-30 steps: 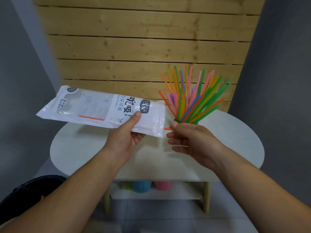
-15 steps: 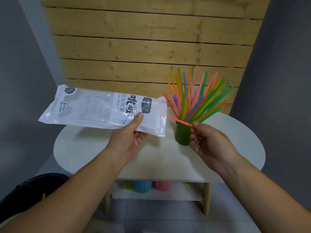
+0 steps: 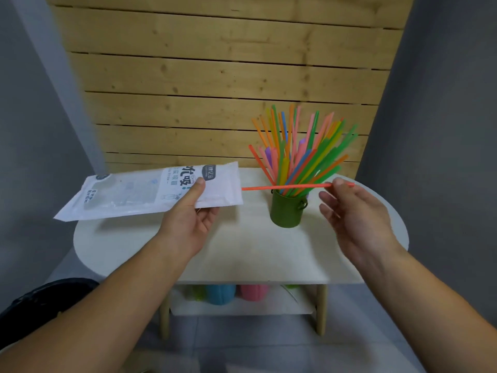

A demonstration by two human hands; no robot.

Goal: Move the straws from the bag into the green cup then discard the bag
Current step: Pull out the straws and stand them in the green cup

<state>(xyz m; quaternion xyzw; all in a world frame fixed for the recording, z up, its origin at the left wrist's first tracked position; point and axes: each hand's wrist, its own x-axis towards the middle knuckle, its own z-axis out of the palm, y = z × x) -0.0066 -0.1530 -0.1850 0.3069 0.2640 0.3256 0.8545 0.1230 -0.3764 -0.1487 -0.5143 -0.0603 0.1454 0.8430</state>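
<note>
rightward the right hand (image 3: pixel 355 219) has gone since half a second ago, away from the front of the small green bucket-shaped cup (image 3: pixel 286 211). the thin orange plastic straw (image 3: pixel 290 186) it pinches now shows nearly its whole length, where before only a short piece poked out of the flat clear-and-white printed plastic bag (image 3: pixel 139 192). the orange straw lies almost level, crossing just in front of the cup's mouth. its left tip sits right at the bag's right edge, and i cannot tell whether that tip is still inside. fingertips nip the straw near its right end, the other fingers (image 3: pixel 326 197) loosely spread below. the left hand (image 3: pixel 188 224) holds the bag in the air over the left part of the table, thumb on top, fingers curled beneath, the bag reaching out to the left. the green cup stands upright on the round-ended white table (image 3: pixel 242 254), right of centre, packed with a fan of coloured plastic straws (image 3: pixel 304 154). at the far side rises a pale wooden slat wall (image 3: pixel 215 76). on the shelf under the table sit a blue container (image 3: pixel 220 293) and a pink container (image 3: pixel 254 292), and a black bin (image 3: pixel 45 297) stands on the floor at the near left.
</note>
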